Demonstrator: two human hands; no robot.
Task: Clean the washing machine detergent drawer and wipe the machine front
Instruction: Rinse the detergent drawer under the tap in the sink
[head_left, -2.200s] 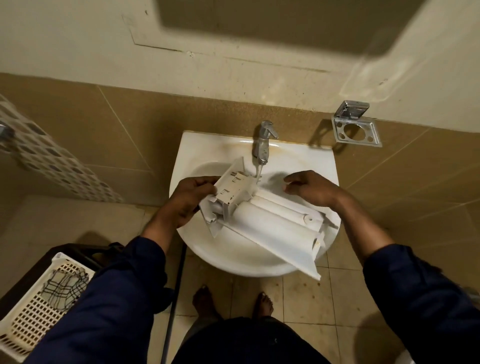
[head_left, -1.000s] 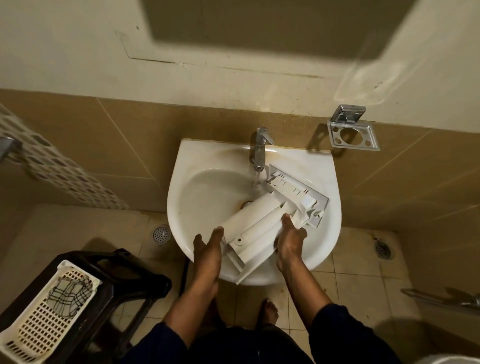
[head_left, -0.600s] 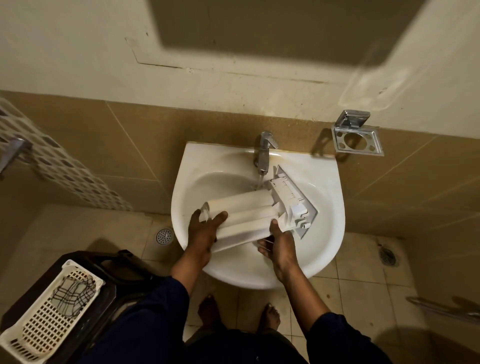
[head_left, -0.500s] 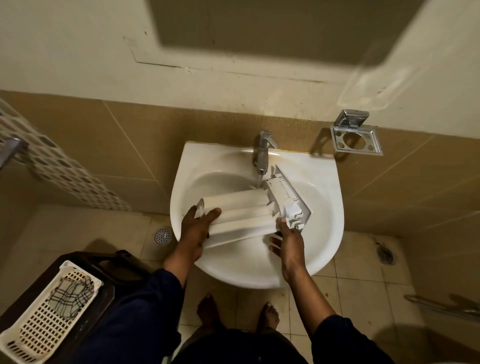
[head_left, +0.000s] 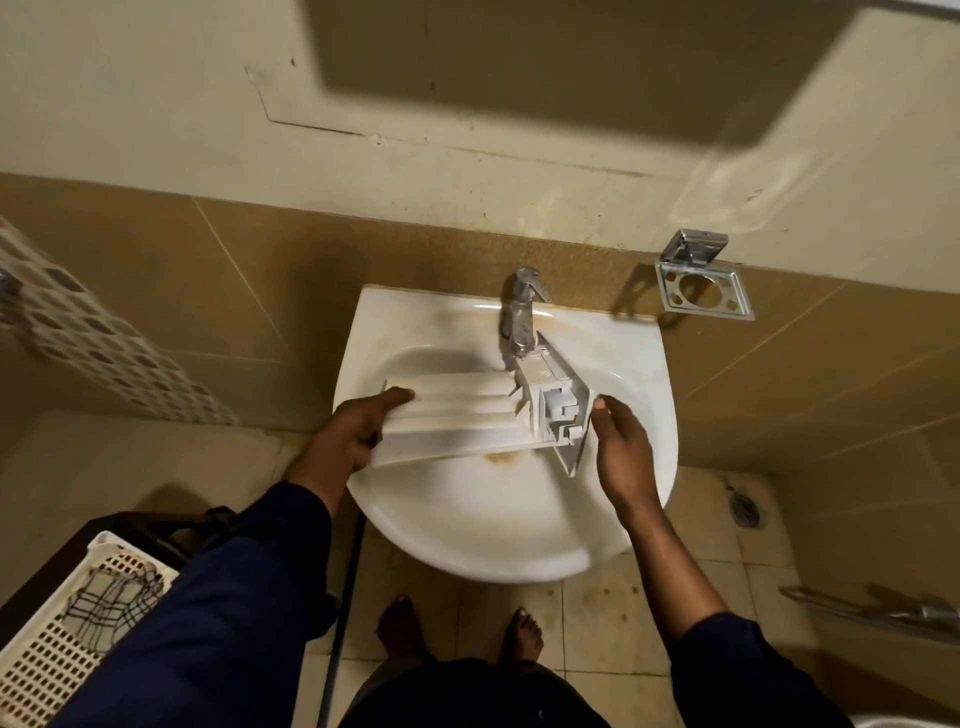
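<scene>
Head view, only one here. Drawer (head_left: 457, 415) lies crosswise over the sink (head_left: 498, 540), underside up, long axis running left to right, front panel end at right, just below the tap (head_left: 522, 312). Can't tell if water is running. Rust-coloured stain round the drain, just near of the drawer.

Left hand (head_left: 348, 436) is closed round the drawer's left end: thumb over the top, fingers curled under and hidden. It looks like it carries the weight. Right hand (head_left: 621, 452) is open and relaxed, fingertips at the edge of the front panel, touching or just beside, can't tell which; no real grip there.

Handling, my read: hollow moulded plastic, so light and stiff, no flex along the body. Likely wet and soapy, so slippery. Thin clips and tabs near the panel end look like the fragile bits; avoid squeezing those. Best hold is the long side walls or the solid left end, w/ second hand under the panel to steady while turning it.

Basket (head_left: 57, 639) sits near left on the floor; a holder (head_left: 701, 291) is fixed to the wall, far right.
</scene>
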